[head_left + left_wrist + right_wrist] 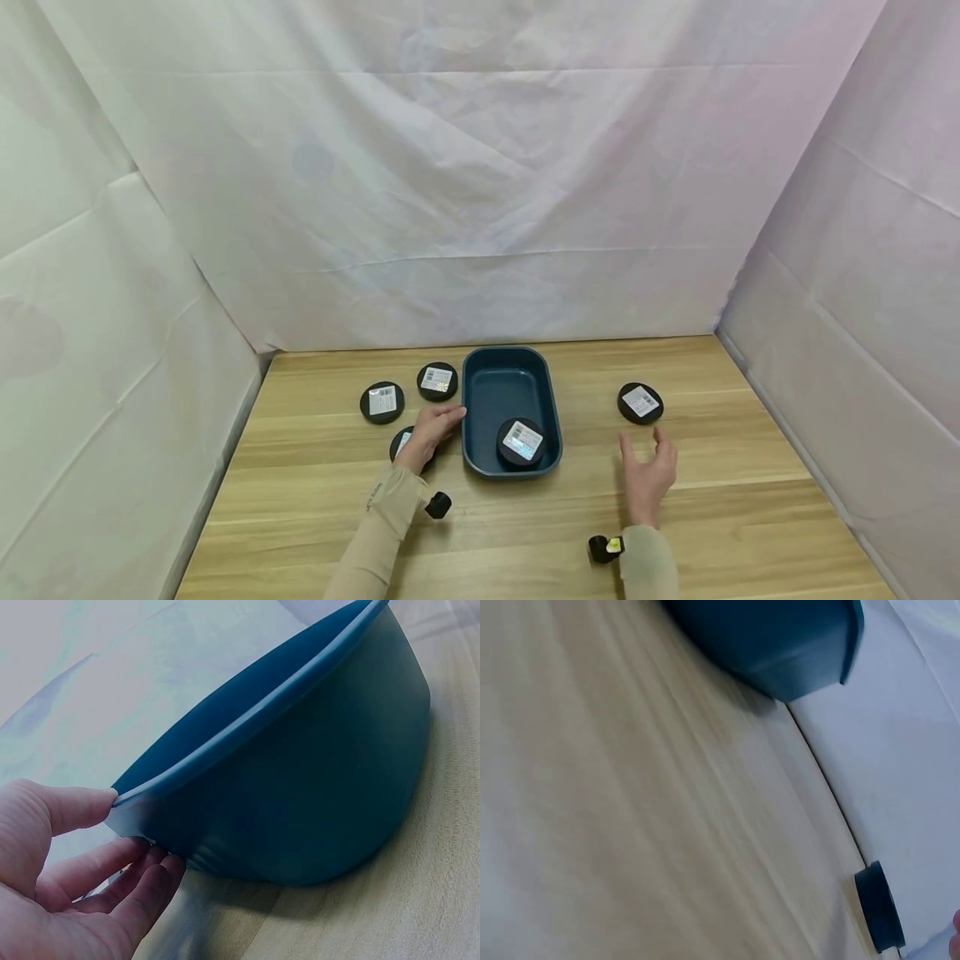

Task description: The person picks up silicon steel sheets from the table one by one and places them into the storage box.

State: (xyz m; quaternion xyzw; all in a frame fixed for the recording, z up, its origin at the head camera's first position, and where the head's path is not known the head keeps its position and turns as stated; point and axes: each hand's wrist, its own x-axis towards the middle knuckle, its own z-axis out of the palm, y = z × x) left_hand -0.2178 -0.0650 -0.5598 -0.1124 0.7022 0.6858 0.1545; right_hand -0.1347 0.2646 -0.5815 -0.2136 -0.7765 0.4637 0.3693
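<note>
So, nearest the camera were two beige cloth sleeves. The right hand was empty, thumb and fingers spread, just short of a flat, round black disc with a white label. The left hand had the side of a deep, rounded-rectangular, dark teal tray (smooth and hard-looking, can't swear to the material), thumb on the rim, fingertips against the wall below. One matching black disc lay in the tray's near end.

My read: the step in hand was going for that lone disc on the right, tray steadied meanwhile. Next move probably called for a bit more reach, then thumb and fingers closing round its edge.

Left of the tray, a third disc was partly hidden by the left hand, with two more beyond it. All that sat on a pale wood-grain tabletop. Past it hung creased white cloth, at the back and both sides.
</note>
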